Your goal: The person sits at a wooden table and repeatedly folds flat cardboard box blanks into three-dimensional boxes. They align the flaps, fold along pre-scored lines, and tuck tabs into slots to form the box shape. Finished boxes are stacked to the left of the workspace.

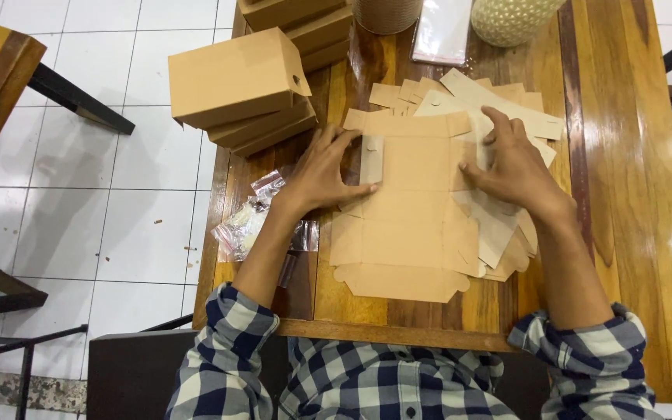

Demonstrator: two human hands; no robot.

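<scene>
A flat, unfolded brown cardboard box blank (pixel 410 206) lies on the wooden table (pixel 624 194) in front of me. My left hand (pixel 322 173) presses on the blank's left edge, fingertips on a small side flap. My right hand (pixel 515 163) rests on the blank's right side, fingers spread, thumb on the right flap. Under and behind the blank lies a loose heap of more flat blanks (pixel 499 105).
Folded brown boxes (pixel 239 85) are stacked at the table's left edge, more boxes (pixel 305 27) behind them. Small clear plastic bags (pixel 254 218) lie by my left forearm. Two round woven containers (pixel 507 19) and a clear sleeve (pixel 441 31) stand at the back. White tiled floor lies to the left.
</scene>
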